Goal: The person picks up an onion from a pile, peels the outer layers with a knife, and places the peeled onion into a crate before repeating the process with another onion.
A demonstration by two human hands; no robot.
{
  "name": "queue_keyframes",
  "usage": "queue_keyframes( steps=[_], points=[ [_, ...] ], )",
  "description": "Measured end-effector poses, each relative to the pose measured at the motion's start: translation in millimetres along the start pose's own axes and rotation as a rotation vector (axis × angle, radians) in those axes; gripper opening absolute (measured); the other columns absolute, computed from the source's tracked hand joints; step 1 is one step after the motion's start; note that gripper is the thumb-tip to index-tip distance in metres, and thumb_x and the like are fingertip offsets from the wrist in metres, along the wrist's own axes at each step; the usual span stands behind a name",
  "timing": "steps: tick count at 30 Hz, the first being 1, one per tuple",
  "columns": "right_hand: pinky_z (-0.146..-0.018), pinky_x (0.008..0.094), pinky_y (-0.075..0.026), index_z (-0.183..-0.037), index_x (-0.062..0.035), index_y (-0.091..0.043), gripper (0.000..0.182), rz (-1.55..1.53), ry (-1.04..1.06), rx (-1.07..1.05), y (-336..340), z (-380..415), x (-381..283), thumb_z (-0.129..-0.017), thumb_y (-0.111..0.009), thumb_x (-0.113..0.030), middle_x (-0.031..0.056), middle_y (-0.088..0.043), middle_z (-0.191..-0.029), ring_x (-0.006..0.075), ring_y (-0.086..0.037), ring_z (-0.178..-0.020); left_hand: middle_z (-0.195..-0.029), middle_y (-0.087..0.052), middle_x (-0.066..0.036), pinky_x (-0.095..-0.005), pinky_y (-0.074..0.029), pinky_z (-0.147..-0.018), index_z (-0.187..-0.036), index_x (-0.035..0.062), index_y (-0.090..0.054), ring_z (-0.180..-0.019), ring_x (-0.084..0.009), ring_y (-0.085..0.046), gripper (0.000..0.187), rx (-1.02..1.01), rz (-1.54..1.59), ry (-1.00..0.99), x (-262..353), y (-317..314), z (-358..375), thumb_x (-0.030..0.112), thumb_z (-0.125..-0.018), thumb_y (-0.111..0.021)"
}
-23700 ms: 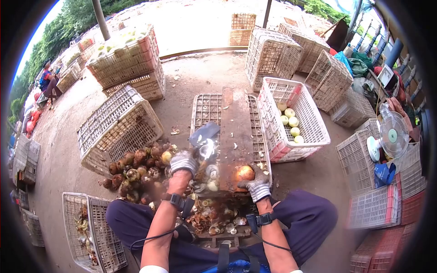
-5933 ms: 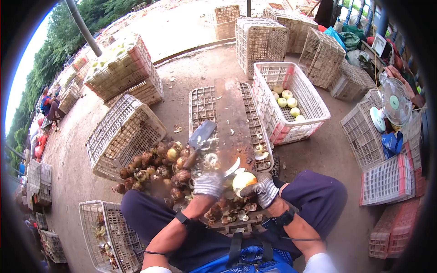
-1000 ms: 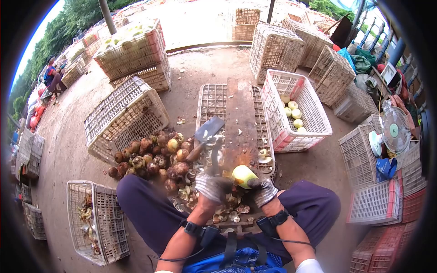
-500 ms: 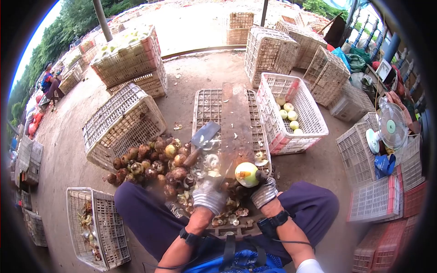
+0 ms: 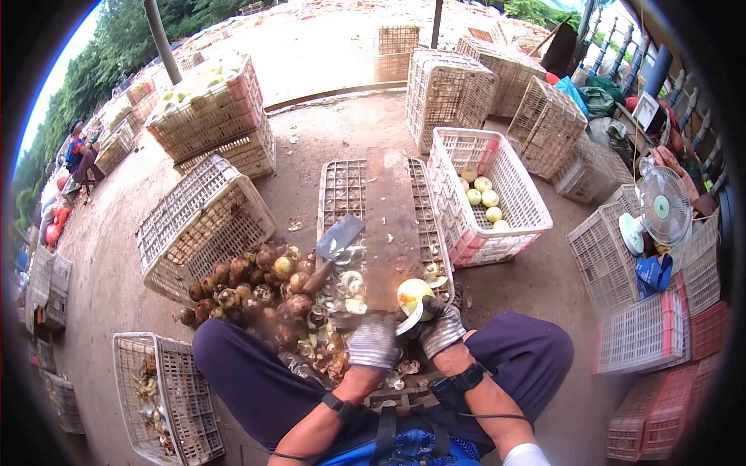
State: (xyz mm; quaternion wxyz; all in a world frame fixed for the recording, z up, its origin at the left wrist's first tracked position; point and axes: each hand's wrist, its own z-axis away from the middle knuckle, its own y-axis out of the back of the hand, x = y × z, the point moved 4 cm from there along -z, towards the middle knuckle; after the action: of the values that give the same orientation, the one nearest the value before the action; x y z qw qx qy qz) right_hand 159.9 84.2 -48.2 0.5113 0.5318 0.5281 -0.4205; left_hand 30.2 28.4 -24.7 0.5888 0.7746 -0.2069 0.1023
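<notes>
My right hand (image 5: 441,330), in a striped, dark-fingered glove, grips a round, onion-like vegetable (image 5: 412,293), pale yellow-green with a brownish patch. A pale curved strip (image 5: 412,320) hangs at its near side. Just left of it is my left hand (image 5: 373,343), gloved likewise, its fingers curled and blurred; what they hold is hidden. Both hands are over the near end of a worn board (image 5: 388,210), which lies across a flat crate (image 5: 342,186). A cleaver (image 5: 339,237) with a wooden handle rests left of the board, among peel scraps (image 5: 353,283).
Brown unpeeled vegetables (image 5: 260,279) spill from a tipped crate (image 5: 206,217) at left. A white crate (image 5: 489,225) at right holds several pale peeled ones (image 5: 482,184). A crate with scraps (image 5: 167,396) stands near my left knee. A fan (image 5: 664,206) sits on crates at right. Another person (image 5: 81,159) sits far left.
The vegetable has turned in my right hand, and a pale strip now hangs from it. My left hand has shifted slightly right and down. The whole view has shifted a little.
</notes>
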Motion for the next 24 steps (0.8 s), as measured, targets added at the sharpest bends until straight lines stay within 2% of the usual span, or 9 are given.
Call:
queue_keyframes(
  steps=[2, 4, 7, 11, 16, 19, 22, 24],
  points=[
    [-0.074, 0.0561, -0.055, -0.122, -0.0031, -0.049, 0.057, 0.148, 0.053, -0.012, -4, -1, 12, -0.070, -0.074, -0.006, 0.0205, -0.062, -0.101, 0.0409, -0.063, -0.088, -0.084, -0.059, -0.016, -0.0440, -0.049, -0.059, -0.096, 0.0049, -0.059, -0.075, -0.0314, -0.060, 0.023, 0.051, 0.003, -0.029, -5, -11, 5, 0.012, -0.074, -0.058],
    [-0.073, 0.0543, -0.056, -0.121, -0.0051, -0.049, 0.058, 0.109, 0.085, -0.016, -3, -2, 9, -0.069, -0.074, -0.004, 0.0193, -0.062, -0.101, 0.0396, -0.063, -0.088, -0.084, -0.059, -0.016, -0.0439, -0.049, -0.059, -0.096, 0.0045, -0.059, -0.075, -0.0319, -0.059, 0.023, 0.088, 0.030, -0.071, -4, -6, 4, 0.012, -0.074, -0.058],
    [-0.074, 0.0517, -0.057, -0.121, -0.0066, -0.049, 0.057, -0.148, 0.111, 0.026, 5, -2, 9, -0.069, -0.073, -0.002, 0.0176, -0.062, -0.102, 0.0376, -0.063, -0.089, -0.084, -0.058, -0.017, -0.0439, -0.048, -0.059, -0.096, 0.0037, -0.059, -0.074, -0.0327, -0.058, 0.023, 0.091, 0.132, -0.108, -5, 3, 3, 0.011, -0.075, -0.058],
    [-0.074, 0.0503, -0.058, -0.120, -0.0062, -0.049, 0.055, -0.276, 0.052, 0.101, 7, -2, 63, -0.071, -0.072, -0.004, 0.0162, -0.062, -0.102, 0.0360, -0.064, -0.089, -0.084, -0.058, -0.018, -0.0442, -0.048, -0.059, -0.097, 0.0026, -0.059, -0.073, -0.0332, -0.058, 0.023, 0.005, 0.168, -0.050, -8, 0, 1, 0.010, -0.075, -0.058],
    [-0.074, 0.0499, -0.058, -0.117, -0.0019, -0.052, 0.050, -0.041, 0.064, -0.006, 1, 0, 52, -0.072, -0.071, -0.008, 0.0163, -0.064, -0.100, 0.0356, -0.065, -0.087, -0.086, -0.059, -0.018, -0.0446, -0.049, -0.060, -0.097, 0.0033, -0.059, -0.076, -0.0335, -0.059, 0.025, -0.061, 0.066, 0.002, -10, -7, -2, 0.011, -0.074, -0.059],
    [-0.073, 0.0495, -0.058, -0.115, 0.0008, -0.054, 0.047, -0.078, 0.038, 0.042, 0, -1, 62, -0.071, -0.070, -0.009, 0.0170, -0.064, -0.098, 0.0356, -0.065, -0.085, -0.086, -0.060, -0.018, -0.0446, -0.049, -0.061, -0.097, 0.0038, -0.059, -0.077, -0.0339, -0.059, 0.024, -0.011, 0.070, -0.002, -21, -27, 1, 0.011, -0.074, -0.059],
    [-0.072, 0.0488, -0.058, -0.114, 0.0017, -0.054, 0.047, -0.424, -0.177, 0.150, -2, -1, 76, -0.071, -0.069, -0.008, 0.0174, -0.065, -0.096, 0.0353, -0.065, -0.084, -0.086, -0.060, -0.018, -0.0451, -0.050, -0.062, -0.096, 0.0037, -0.059, -0.077, -0.0351, -0.060, 0.023, -0.031, 0.072, 0.057, -26, -32, -3, 0.012, -0.075, -0.058],
    [-0.071, 0.0480, -0.058, -0.114, 0.0016, -0.054, 0.048, -0.771, -0.370, 0.110, 7, -1, 57, -0.070, -0.069, -0.008, 0.0175, -0.065, -0.096, 0.0352, -0.065, -0.083, -0.085, -0.060, -0.018, -0.0456, -0.049, -0.062, -0.095, 0.0034, -0.059, -0.077, -0.0361, -0.059, 0.022, -0.118, 0.079, 0.164, -29, -25, -8, 0.011, -0.075, -0.058]
  ],
)
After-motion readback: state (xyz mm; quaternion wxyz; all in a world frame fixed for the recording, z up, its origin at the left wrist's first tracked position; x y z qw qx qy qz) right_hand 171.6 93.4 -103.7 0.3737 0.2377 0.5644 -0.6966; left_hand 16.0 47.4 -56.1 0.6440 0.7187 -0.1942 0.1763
